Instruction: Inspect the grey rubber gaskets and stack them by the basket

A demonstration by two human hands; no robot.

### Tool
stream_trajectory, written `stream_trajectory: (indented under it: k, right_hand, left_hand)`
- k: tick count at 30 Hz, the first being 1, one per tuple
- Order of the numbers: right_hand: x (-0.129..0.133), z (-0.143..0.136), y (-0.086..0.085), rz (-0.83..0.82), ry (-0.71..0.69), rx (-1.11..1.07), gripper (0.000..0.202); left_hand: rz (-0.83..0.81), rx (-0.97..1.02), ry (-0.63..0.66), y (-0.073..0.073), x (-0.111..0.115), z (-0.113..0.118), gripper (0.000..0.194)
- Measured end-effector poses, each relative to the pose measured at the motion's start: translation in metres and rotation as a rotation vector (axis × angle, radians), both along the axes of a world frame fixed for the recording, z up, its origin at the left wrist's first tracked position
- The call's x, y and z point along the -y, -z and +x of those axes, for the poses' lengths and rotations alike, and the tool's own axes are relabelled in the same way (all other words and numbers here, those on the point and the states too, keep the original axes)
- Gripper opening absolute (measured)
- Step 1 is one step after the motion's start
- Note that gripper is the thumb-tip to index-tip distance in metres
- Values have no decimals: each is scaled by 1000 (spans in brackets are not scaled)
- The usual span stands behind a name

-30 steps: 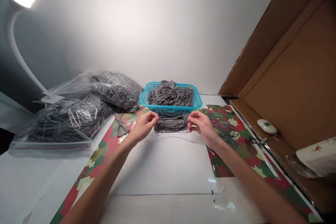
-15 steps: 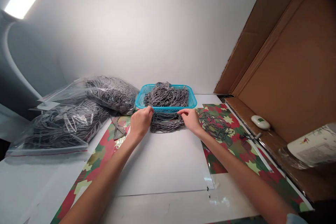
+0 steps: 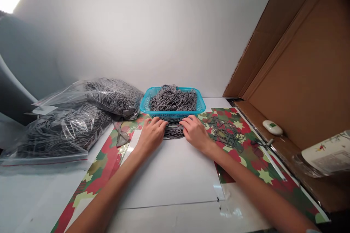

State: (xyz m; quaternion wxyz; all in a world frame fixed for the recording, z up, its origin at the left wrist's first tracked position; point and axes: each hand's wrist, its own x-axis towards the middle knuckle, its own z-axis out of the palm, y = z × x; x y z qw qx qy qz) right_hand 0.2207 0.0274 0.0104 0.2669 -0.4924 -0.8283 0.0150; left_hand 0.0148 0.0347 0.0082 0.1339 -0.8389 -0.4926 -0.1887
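Observation:
A flat bundle of grey elastic cords [image 3: 174, 131] lies on the white sheet, just in front of the blue basket [image 3: 202, 107]. My left hand [image 3: 153, 134] rests on the bundle's left end, its fingers laid over the strands and slightly bent. Over the right end lies my right hand [image 3: 194, 131], fingers stretched inward across the cords. Both thumbs are partly hidden, and the cords' ends are covered by the hands. More grey cords [image 3: 173, 99] are heaped inside the basket.
Two clear plastic bags of grey cords [image 3: 115, 98] lie at the left. Loose dark cords [image 3: 226, 133] spread on the patterned cover at the right. A white oval object [image 3: 272, 127] and a labelled bottle [image 3: 325, 154] sit beside the cardboard wall [image 3: 298, 65].
Both hands have gone from pinched fingers at the bundle's back edge to fingers spread over its ends, moving slightly closer together. The view has shifted slightly.

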Motion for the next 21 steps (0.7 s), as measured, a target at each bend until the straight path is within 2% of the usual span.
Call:
stream_trajectory:
  k: [4,8,16,21]
  right_hand:
    - [-2,0,6,17,-33,116,26]
    - [-4,3,11,48,-28,169,24]
    - [-3,8,19,147,-131,182,20]
    - [-4,13,23,172,-189,175,17]
  left_hand:
    - [7,-26,50,9,0,-2,27]
    - [7,-35,70,10,0,-6,27]
    - [-49,-48,149,14,-3,-8,48]
    - [-80,-46,168,14,-2,-6,49]
